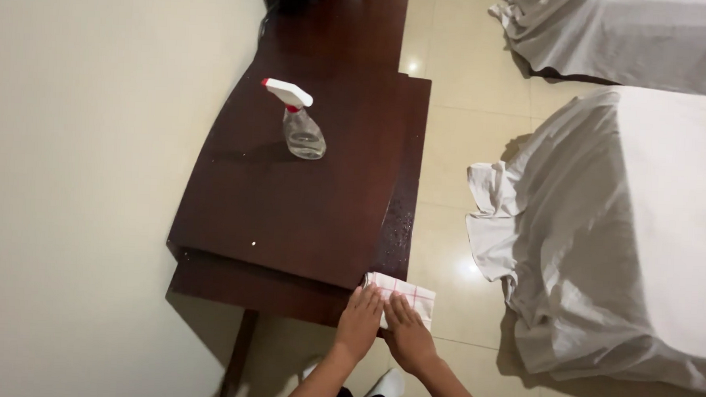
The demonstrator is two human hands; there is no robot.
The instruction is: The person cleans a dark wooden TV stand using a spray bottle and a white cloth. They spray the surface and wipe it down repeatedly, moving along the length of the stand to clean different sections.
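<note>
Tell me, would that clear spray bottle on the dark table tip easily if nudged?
Probably somewhat. The spray bottle looks nearly empty, so likely light, and its red-and-white trigger head sits high. Its wider base should help a little. The glossy table might let it slide instead.

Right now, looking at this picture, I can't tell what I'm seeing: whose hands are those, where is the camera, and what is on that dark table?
There is no machine here. The camera sits on a person's head and looks down, so the two bare hands at the bottom are their own. The left hand and the right hand lie flat, side by side, on a white checked cloth at the near corner of a dark wooden table. Further back on it stands a clear spray bottle with a red and white trigger. To the right are beds under grey sheets.
</note>
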